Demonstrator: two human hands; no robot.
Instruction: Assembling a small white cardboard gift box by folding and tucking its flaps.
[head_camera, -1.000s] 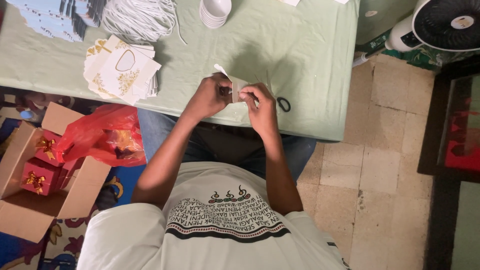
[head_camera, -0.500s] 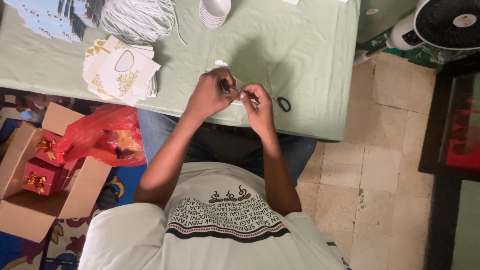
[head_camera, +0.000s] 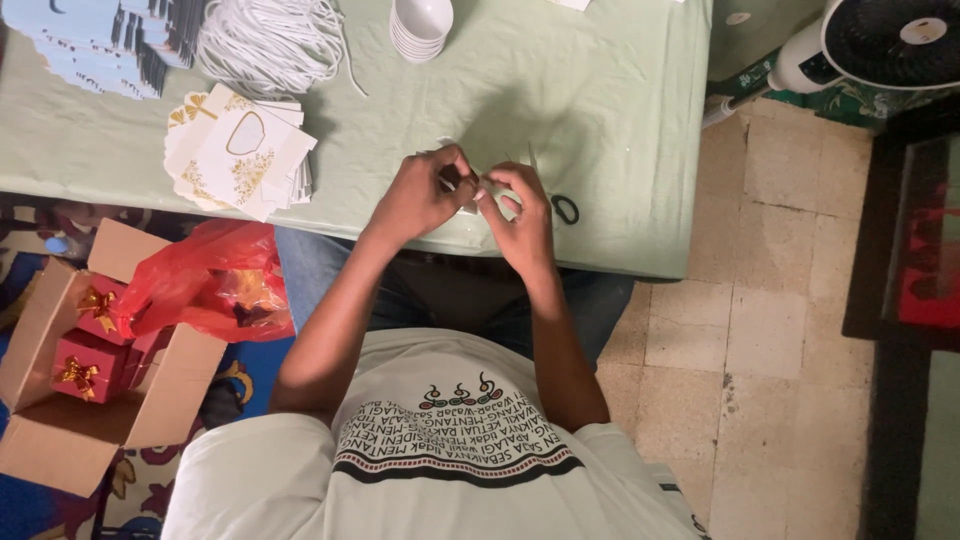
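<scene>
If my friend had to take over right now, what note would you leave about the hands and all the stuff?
Left hand and right hand: together over the table's near edge, pinching one small white piece; what it is cannot be told.
Scissors: on the green tablecloth, beside the right hand.
Stack of white-and-gold cards and coil of white cord: to the left on the table.
Open cardboard box: on the floor, holding red gift boxes with gold bows.
How much is done or left cannot be told.

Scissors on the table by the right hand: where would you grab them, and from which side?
Take the scissors by the black finger loops, coming from the table's near edge. The loops lie toward the person, beside the right hand, while the blades point away across the green tablecloth.
</scene>
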